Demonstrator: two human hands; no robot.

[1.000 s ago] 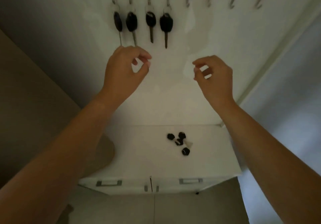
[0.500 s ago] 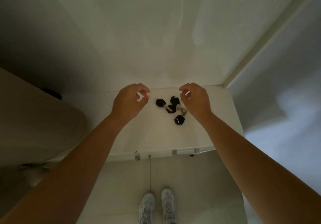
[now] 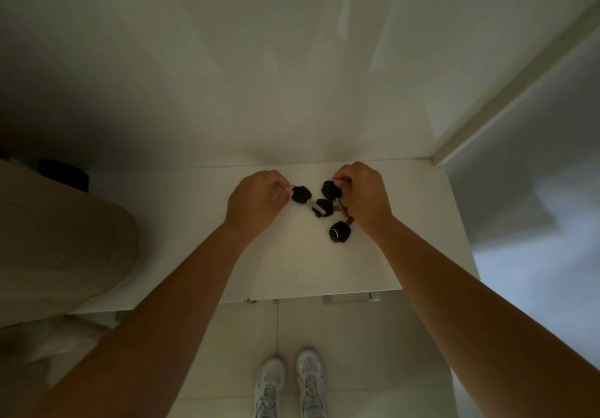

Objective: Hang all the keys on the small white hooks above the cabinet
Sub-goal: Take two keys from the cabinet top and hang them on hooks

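Four black-headed keys lie clustered on the white cabinet top (image 3: 406, 255), just above the middle of the frame. The left hand (image 3: 256, 201) pinches the ring of the leftmost key (image 3: 301, 194); the right hand (image 3: 363, 197) is closed on the upper key (image 3: 330, 189), at its ring end. A third key (image 3: 323, 208) sits between them, and the fourth key (image 3: 340, 232) lies lower, just beside the right wrist. Shafts and rings are mostly hidden under the fingers or lost in the dim light — hard to make out. Two white shoes (image 3: 289, 385) stand at the bottom centre, toes cut off by the edge. A beige shape (image 3: 58, 239) fills the left side; what it is I cannot tell.
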